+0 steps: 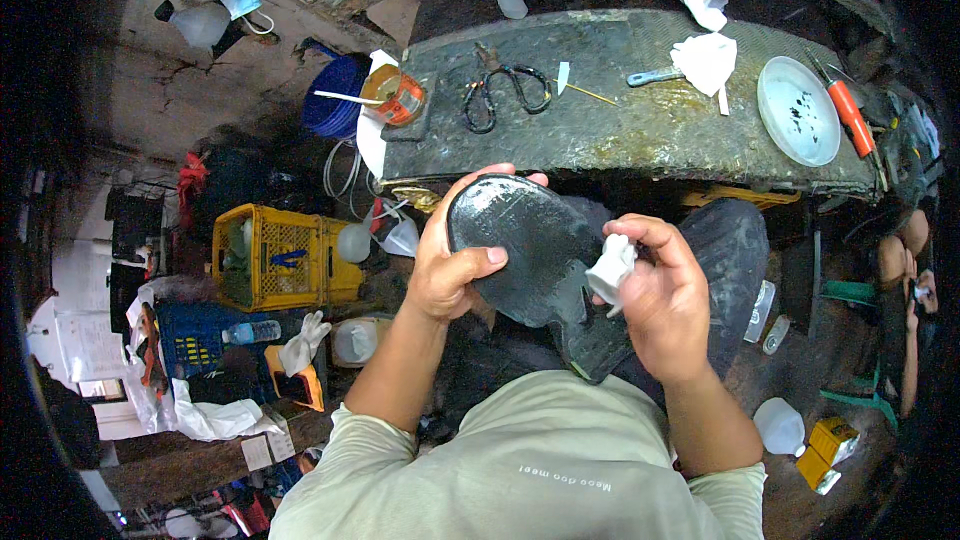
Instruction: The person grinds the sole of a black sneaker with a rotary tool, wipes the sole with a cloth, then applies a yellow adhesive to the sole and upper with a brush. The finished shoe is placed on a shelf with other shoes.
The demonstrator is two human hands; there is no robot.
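Observation:
My left hand (449,258) grips a black shoe sole (525,240) by its far left end, with the thumb on the upper face and fingertips curling over the far edge. The sole is held above my lap, and its surface has a wet-looking shine and pale smears near the far rim. In my right hand (664,295) a wadded white cloth (611,268) is pinched between thumb and fingers, at the sole's right side. Whether the cloth touches the sole cannot be made out. The narrow near part of the sole points toward my shirt.
Beyond lies a stained workbench (600,145) with black-handled scissors (490,90), an orange tin (398,98), a brush (655,76), white cloth (705,62), a white bowl (798,110) and an orange-handled tool (850,120). A yellow crate (265,260) stands left. Another person's arm (910,290) shows at far right.

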